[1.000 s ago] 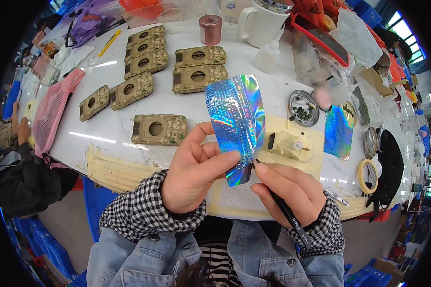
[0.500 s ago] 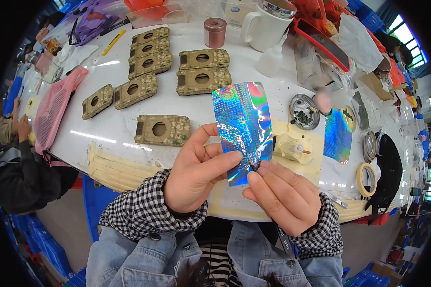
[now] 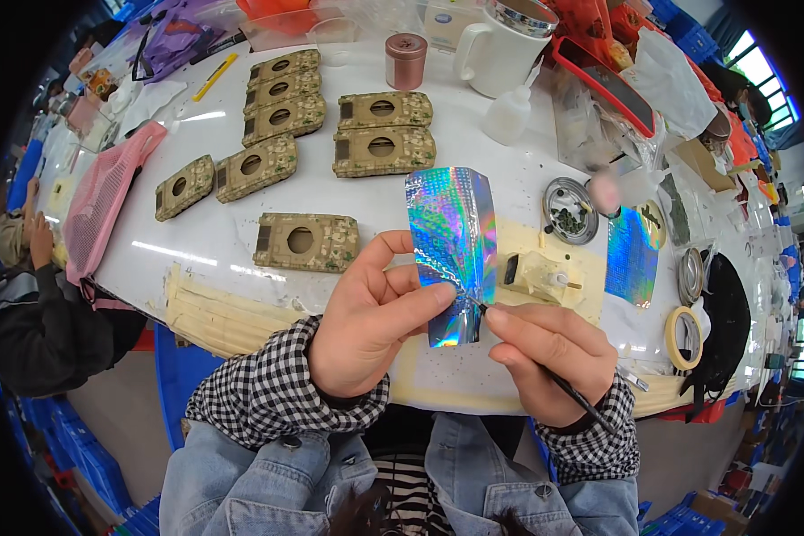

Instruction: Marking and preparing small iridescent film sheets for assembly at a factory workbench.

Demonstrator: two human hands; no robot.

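Observation:
My left hand (image 3: 373,335) pinches a shiny holographic foil sheet (image 3: 447,223) between thumb and fingers, holding it upright above the near table edge. The sheet is creased near my thumb. In my right hand (image 3: 558,357) is a slim black pen-like tool (image 3: 565,384), its fine tip at the sheet beside my left thumb. The tool's exact kind is unclear. Closest to my left hand lies a camouflage model tank hull (image 3: 306,241) with a round hole in its top. Behind the sheet, a small tape-covered block (image 3: 545,275) sits on yellowish tape.
Several more camouflage hulls (image 3: 384,150) lie farther back. A second holographic sheet (image 3: 632,256), a round metal dish (image 3: 570,212) with dark green bits and a tape roll (image 3: 683,338) are on the right. A white mug (image 3: 500,54) and red-cased phone (image 3: 604,87) stand behind.
My right hand has shifted slightly right and turned, so the black tool's shaft now shows. The foil sheet has tilted and bent, with its top lower. The view has shifted slightly.

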